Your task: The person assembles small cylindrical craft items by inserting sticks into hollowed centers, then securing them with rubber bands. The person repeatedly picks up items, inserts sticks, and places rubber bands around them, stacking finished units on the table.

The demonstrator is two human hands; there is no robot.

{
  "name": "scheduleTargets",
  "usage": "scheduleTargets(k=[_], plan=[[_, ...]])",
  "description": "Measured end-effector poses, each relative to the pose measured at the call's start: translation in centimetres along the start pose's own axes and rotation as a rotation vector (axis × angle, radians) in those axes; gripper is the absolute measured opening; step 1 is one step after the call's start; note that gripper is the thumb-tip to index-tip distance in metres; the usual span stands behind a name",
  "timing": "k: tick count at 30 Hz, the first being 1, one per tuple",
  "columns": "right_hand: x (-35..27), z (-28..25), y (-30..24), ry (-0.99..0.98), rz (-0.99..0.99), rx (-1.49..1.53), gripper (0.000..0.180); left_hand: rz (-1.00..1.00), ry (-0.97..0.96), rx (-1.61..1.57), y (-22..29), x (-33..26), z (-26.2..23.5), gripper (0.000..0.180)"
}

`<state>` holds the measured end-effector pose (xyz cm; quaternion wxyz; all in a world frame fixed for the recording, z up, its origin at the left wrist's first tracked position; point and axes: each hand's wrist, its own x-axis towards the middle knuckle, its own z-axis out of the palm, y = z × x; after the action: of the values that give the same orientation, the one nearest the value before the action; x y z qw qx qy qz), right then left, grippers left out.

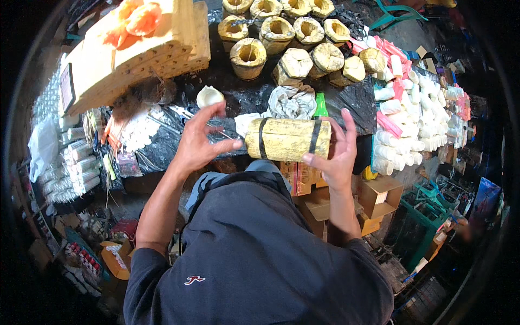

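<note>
A yellow, rough-surfaced mould (287, 140), bound by two black bands, lies sideways in front of my body. My right hand (337, 151) grips its right end, with the thumb on the near side and fingers behind. Off the left end, my left hand (203, 138) is raised with thumb and fingers apart. A thin strand seems to run between it and the mould; whether the fingers touch it is unclear. Beyond the left hand sits a small white bowl (209, 97). A crumpled whitish cloth (291, 102) and a green bottle (320, 104) are just behind the mould.
Several hollow yellow moulds (248, 57) stand on the black-covered table (349, 105). A curved yellow block stack (135, 54) carries orange material (142, 19) at the back left. White cylinders (420, 116) are piled right. Open cardboard boxes (382, 196) are below right.
</note>
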<state>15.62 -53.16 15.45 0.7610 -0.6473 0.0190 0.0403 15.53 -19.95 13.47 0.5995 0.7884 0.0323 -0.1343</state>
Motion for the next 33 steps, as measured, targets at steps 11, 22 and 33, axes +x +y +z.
scheduleTargets(k=[11,22,33], plan=[[-1.0,12.6,5.8,-0.218,0.406,0.519,0.102,-0.237,0.258,-0.079,-9.3,-13.8,-7.2,0.084],[-4.9,35.2,14.1,-0.705,-0.387,-0.73,0.116,-0.307,0.532,0.229,-20.3,-23.5,-11.8,0.081],[-5.8,37.9,17.1,-0.481,-0.469,-1.066,0.103,-0.005,0.351,-0.025,-23.3,-15.8,-13.5,0.098]])
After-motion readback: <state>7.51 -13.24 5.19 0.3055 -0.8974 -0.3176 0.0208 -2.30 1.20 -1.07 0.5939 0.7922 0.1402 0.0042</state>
